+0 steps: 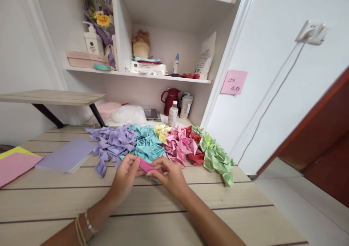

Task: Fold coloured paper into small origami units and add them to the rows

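A small folded piece of magenta paper is held between both hands above the slatted table. My left hand pinches its left end, thumb on top. On the other end, the thumb and fingers of my right hand are closed, partly hiding it. Just beyond the hands lie heaps of folded paper shapes: purple, light blue, yellow, pink, red and light green.
Flat purple sheets and pink sheets lie at the left, near a small raised stand. Behind the heaps stand a clear bottle, a dark red jug and a tumbler. Shelves rise above them.
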Demonstrator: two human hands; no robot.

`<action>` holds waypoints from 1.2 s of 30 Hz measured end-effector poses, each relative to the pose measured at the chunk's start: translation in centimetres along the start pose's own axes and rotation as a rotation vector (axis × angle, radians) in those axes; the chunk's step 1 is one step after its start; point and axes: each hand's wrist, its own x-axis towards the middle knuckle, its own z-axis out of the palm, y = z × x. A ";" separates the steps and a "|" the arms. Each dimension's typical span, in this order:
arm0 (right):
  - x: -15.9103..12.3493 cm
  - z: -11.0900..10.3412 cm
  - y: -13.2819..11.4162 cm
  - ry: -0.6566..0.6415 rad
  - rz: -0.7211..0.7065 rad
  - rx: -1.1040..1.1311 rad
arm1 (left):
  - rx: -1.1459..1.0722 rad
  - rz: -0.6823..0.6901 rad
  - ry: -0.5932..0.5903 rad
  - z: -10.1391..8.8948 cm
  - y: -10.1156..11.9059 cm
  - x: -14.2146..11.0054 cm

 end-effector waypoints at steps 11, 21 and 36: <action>0.4 -2.6 -0.8 0.069 -0.196 -0.138 | -0.137 -0.046 0.035 0.0 0.6 0.2; 0.6 -4.1 -0.6 0.398 -0.147 -0.369 | -0.160 -0.074 -0.057 0.5 1.0 -0.8; 2.7 -2.8 0.0 0.552 -0.367 -0.840 | 0.193 0.026 -0.255 1.0 -1.6 -1.4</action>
